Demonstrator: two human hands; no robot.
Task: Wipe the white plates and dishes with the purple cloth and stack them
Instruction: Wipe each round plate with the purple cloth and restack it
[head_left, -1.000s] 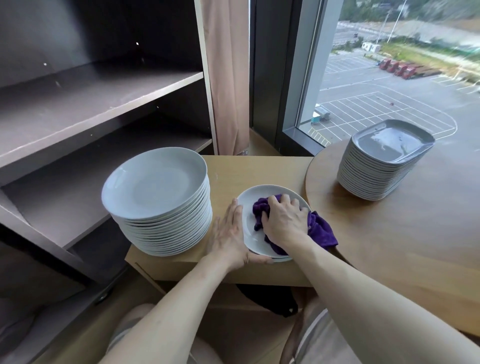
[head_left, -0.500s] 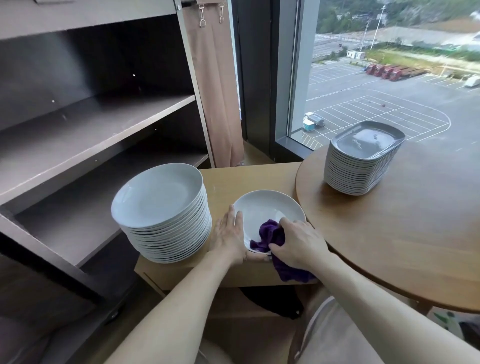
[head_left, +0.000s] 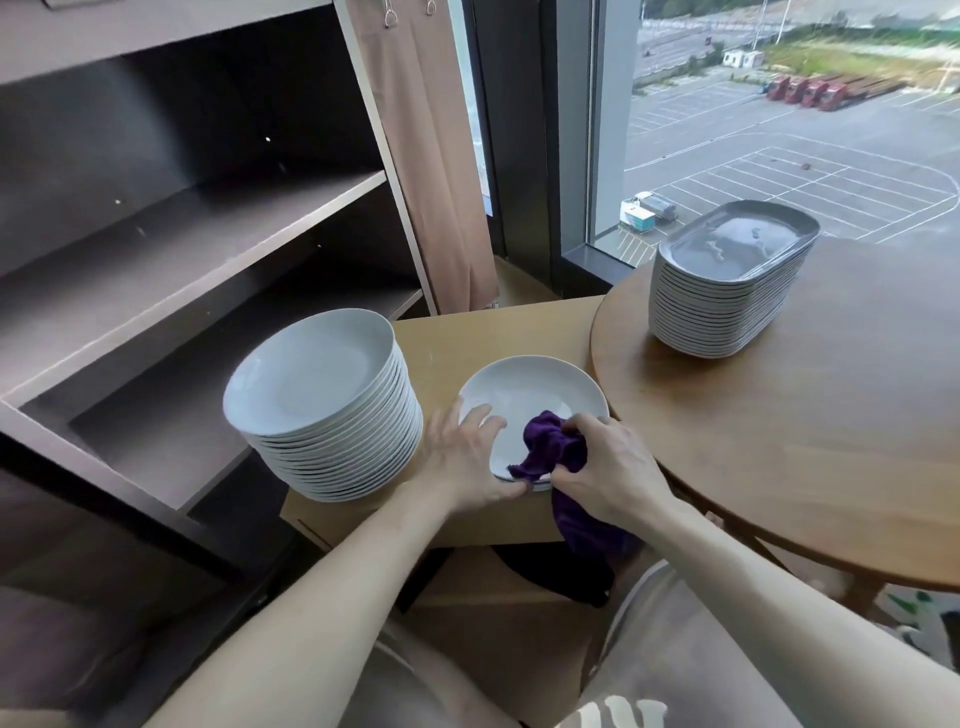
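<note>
Head view. A round white plate (head_left: 530, 387) lies flat and face up at the near right corner of the pale bench (head_left: 467, 332), its right rim just beside the round bench (head_left: 831, 415); being circular, it has no long axis. The left grip (head_left: 462, 462) is released: its straight fingers rest on the plate's left rim, the thumb along the near rim. The right grip (head_left: 608, 467) is clenched round the purple cloth (head_left: 550, 447), which is bunched on the plate's near rim. The cloth's long axis runs from the plate toward the person, and its tail hangs past the bench edge. A stack of round plates (head_left: 322, 384) stands left of the plate. A stack of oblong dishes (head_left: 727, 291) stands on the round bench, long axes running from near left to far right. One second ago the right grip pressed the cloth onto the plate's centre; it now sits at the near rim, with more of the cloth hanging off the plate.
</note>
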